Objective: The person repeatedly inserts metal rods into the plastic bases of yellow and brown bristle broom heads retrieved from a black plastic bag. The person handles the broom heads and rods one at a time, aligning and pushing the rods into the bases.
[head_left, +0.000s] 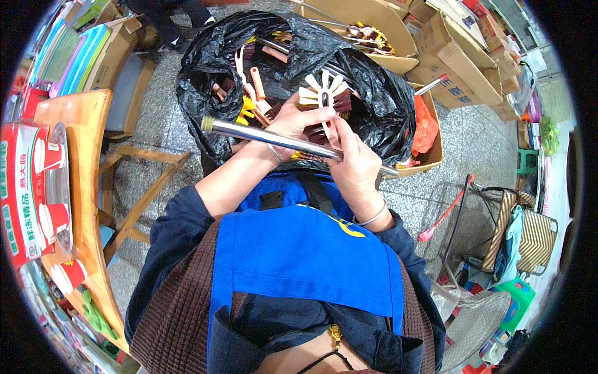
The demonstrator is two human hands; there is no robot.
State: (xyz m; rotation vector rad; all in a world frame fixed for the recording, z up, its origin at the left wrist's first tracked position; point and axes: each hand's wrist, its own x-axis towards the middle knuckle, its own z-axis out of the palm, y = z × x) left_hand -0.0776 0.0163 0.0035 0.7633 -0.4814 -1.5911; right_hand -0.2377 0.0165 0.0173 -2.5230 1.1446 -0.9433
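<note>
In front of my chest, my left hand [291, 124] is closed on a fan-shaped cream-white brush head [325, 93] with dark reddish bristles behind it. My right hand [356, 159] is closed too, its fingertips at the pinkish stem of the brush head. A shiny metal tube [268, 135] with a yellowish end cap lies slantwise over my left wrist and runs through my right hand. Below sits a large open black plastic bag [208, 56], holding similar brush pieces with pinkish handles [258, 84] and yellow parts [246, 110]. My palms hide part of the stem.
At the left stands a wooden table [93, 187] with red-and-white paper cups [53, 218]. Cardboard boxes [448, 65] are at the far right; one open box [398, 47] holds more brush pieces. An orange-red plastic bag [425, 124] sits beside the black bag. A chair [529, 237] is at right.
</note>
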